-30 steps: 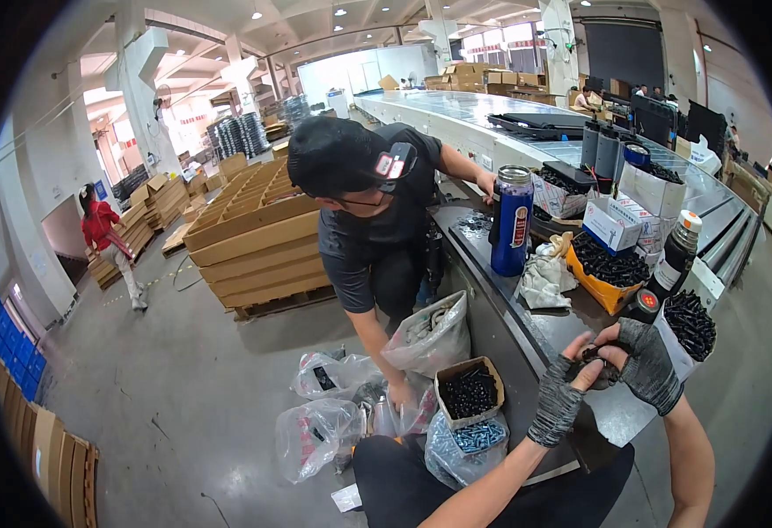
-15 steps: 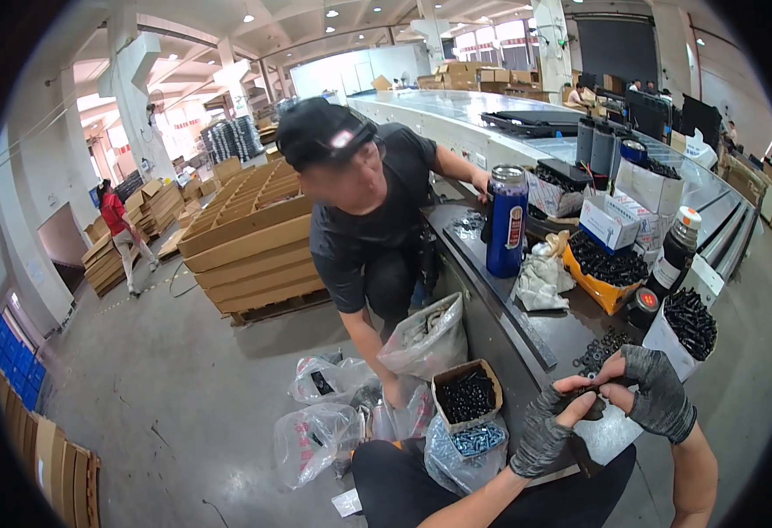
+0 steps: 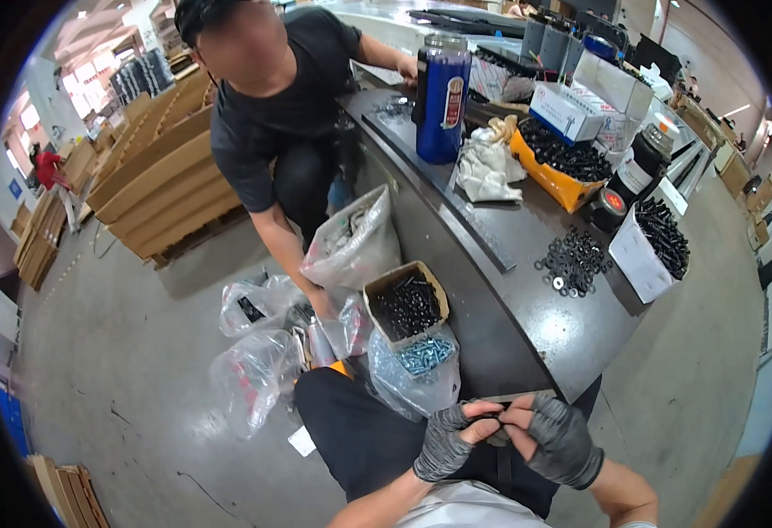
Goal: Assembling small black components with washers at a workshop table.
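In front of my lap, my left hand (image 3: 449, 440) and my right hand (image 3: 555, 442) meet, both in grey fingerless gloves. Thumbs and fingertips of both are pinched together around something small and dark, too hidden to name. Just beyond them is the corner of the dark metal table (image 3: 551, 333). A loose pile of black washers (image 3: 577, 260) lies on it, with a few pale ones at its near side. Beside the pile stands a white box (image 3: 641, 268) full of black screws (image 3: 663, 236).
A blue bottle (image 3: 443, 110), a white rag (image 3: 489, 172) and an orange-sided box (image 3: 549, 180) of black parts stand farther back. Below left are a carton of black screws (image 3: 408, 304), blue-silver screws (image 3: 426, 355) and plastic bags (image 3: 258, 374). A co-worker (image 3: 285, 88) crouches there, reaching into a bag.
My view has tipped down and turned right. My hands, still pinched together, have drawn back from over the table corner to above my lap. The co-worker's arm remains down at the bags.
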`<state>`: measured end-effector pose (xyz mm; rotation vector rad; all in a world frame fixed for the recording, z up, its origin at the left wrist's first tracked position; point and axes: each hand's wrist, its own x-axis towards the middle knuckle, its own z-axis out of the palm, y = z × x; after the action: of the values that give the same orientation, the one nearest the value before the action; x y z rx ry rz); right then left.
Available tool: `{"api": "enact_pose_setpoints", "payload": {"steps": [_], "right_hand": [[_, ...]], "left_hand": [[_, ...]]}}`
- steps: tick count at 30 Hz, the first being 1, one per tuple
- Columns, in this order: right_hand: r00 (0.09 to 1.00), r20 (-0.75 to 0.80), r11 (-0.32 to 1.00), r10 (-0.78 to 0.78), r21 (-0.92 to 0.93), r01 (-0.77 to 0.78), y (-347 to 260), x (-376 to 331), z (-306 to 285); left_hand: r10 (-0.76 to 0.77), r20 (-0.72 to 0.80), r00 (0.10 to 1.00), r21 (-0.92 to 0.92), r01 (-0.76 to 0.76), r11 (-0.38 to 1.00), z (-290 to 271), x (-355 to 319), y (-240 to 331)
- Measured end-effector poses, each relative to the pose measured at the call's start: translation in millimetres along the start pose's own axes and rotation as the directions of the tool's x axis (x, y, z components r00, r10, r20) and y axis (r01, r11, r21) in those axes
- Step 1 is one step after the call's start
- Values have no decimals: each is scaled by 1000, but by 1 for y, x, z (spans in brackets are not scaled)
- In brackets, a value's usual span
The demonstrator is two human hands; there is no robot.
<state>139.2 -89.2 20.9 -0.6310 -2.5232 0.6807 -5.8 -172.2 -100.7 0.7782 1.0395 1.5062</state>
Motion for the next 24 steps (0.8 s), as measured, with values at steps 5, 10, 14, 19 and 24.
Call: {"api": "enact_pose_setpoints", "payload": {"steps": [5,10,14,19,24], "right_hand": [[991,-33,974,126,196,-117,24,1,55],[976,-63,933,210,310,-181,47,36,106],[983,-103,952,150,282,-116,59,89,126],[956,-293,1000,4,0,-4,102,176,156],[981,-88,985,174,19,-173,145,210,183]], "left_hand": [[-154,-36,987,-74,151,986,-35,-4,-37],[-135,-212,968,-298,67,952,-68,11,-52],[73,-402,913,-103,-124,987,-99,39,-42],[-30,-683,730,-368,-309,877,-158,43,-32],[-52,-656,753,-372,-262,891,-165,47,-38]]}}
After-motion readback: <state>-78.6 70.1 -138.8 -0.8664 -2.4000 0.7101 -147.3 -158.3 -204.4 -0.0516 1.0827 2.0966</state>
